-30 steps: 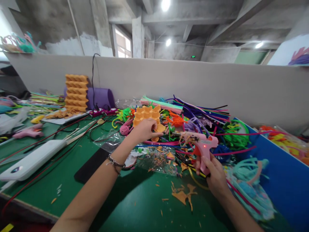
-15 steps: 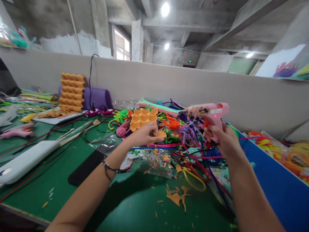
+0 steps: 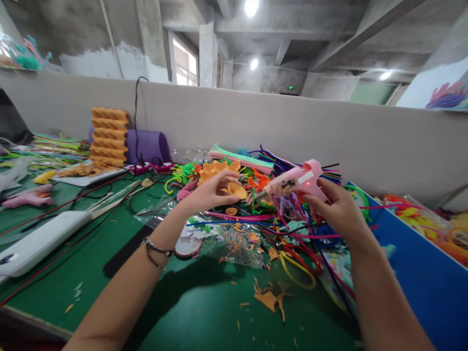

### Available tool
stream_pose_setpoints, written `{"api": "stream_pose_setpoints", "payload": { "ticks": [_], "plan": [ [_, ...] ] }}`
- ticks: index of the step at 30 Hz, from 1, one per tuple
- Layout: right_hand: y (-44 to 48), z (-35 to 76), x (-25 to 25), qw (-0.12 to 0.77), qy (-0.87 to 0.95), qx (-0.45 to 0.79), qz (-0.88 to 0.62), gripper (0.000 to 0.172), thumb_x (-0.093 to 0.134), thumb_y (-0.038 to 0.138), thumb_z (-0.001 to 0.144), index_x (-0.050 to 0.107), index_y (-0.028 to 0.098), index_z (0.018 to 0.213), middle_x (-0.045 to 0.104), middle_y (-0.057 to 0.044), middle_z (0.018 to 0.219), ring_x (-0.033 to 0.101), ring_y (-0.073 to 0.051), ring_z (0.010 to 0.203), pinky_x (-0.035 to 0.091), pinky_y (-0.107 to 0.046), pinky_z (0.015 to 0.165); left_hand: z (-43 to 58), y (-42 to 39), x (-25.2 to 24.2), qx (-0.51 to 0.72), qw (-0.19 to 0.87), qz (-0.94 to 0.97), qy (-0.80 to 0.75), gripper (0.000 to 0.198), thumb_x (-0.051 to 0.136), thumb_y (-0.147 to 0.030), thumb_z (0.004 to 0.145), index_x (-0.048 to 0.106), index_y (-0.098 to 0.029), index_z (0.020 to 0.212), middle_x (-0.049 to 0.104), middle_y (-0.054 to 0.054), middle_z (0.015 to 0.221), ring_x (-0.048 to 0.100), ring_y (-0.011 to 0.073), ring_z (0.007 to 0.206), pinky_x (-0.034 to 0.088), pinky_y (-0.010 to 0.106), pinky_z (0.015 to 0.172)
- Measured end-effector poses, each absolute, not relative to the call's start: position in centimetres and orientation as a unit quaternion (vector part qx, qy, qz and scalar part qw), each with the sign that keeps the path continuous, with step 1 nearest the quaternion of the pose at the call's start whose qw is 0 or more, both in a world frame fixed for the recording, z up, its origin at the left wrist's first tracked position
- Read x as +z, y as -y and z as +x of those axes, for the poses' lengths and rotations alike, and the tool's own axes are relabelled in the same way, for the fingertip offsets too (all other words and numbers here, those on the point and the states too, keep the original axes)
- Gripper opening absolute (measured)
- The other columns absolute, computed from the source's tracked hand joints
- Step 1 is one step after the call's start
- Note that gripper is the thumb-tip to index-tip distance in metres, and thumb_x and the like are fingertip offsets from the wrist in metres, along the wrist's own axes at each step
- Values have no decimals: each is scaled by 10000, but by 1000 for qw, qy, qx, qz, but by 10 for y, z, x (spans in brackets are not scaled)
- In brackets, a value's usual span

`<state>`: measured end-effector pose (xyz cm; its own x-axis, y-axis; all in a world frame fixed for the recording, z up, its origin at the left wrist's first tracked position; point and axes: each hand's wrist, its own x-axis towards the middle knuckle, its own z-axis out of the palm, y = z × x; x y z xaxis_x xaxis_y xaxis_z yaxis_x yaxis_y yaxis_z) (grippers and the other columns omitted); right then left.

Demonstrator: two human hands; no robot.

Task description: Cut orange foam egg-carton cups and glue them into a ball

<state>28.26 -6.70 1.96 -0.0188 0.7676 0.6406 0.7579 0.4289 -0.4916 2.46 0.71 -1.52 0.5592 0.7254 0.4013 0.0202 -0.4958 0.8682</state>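
Note:
Between the fingers and thumb of my left hand (image 3: 214, 191) is a small orange cup (image 3: 237, 191), its hollow side facing right. My right hand (image 3: 338, 204) is closed round the handle of a pink glue gun (image 3: 298, 180), which shows a red light. The metal nozzle points left and down, close to the cup's rim; whether they touch I cannot tell. A second small orange cup (image 3: 231, 211) lies just below my left hand. Behind my left fingers stands a piece of orange egg-crate sheet (image 3: 215, 168).
Tangled pipe cleaners (image 3: 288, 204) and orange scraps (image 3: 268, 298) cover the middle of the green table (image 3: 204, 312). At right is a blue divider (image 3: 413, 273). On the left lie a white power strip (image 3: 47, 241), another pink glue gun (image 3: 29, 197) and a tall orange egg-crate sheet (image 3: 108, 136).
The glue gun has moved left and down, its nozzle now tilted toward the cup. My left hand has turned the cup so its hollow shows, and its fingers have risen.

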Motion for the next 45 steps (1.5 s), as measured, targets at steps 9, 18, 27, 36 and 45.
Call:
{"api": "stream_pose_setpoints", "payload": {
  "ticks": [9,18,27,36,45],
  "plan": [
    [70,280,22,476,647,-115,-585,375,478,586,689,384,229,629,361,50,466,305,-98,415,255,-252,399,20,1,-6,413,513,720,-219,539,695,-211,625,428,-188,1093,547,75,1044,593,141,836,475,267,710],
    [84,267,20,447,654,-199,-577,426,590,570,600,338,227,617,330,63,494,248,-75,425,226,-238,402,23,20,3,405,520,727,-194,528,686,-228,625,458,-183,1100,566,64,1017,590,158,874,494,297,753],
    [92,260,30,449,649,-175,-588,304,540,466,562,340,237,576,298,68,415,225,-77,382,209,-241,368,23,31,9,402,547,716,-164,423,662,-246,657,534,-157,1050,642,68,948,610,146,835,484,256,741],
    [92,261,33,452,641,-184,-592,276,508,434,578,311,241,564,285,73,390,221,-80,364,203,-240,362,29,36,10,428,470,743,-209,389,596,-336,676,550,-187,1033,570,35,843,516,117,684,414,214,536],
    [91,264,34,435,652,-200,-588,273,495,420,601,289,245,569,274,74,381,197,-79,352,195,-255,381,31,36,8,418,460,751,-223,444,578,-338,685,525,-179,1097,538,30,807,447,88,585,348,207,472]
  ]
}}
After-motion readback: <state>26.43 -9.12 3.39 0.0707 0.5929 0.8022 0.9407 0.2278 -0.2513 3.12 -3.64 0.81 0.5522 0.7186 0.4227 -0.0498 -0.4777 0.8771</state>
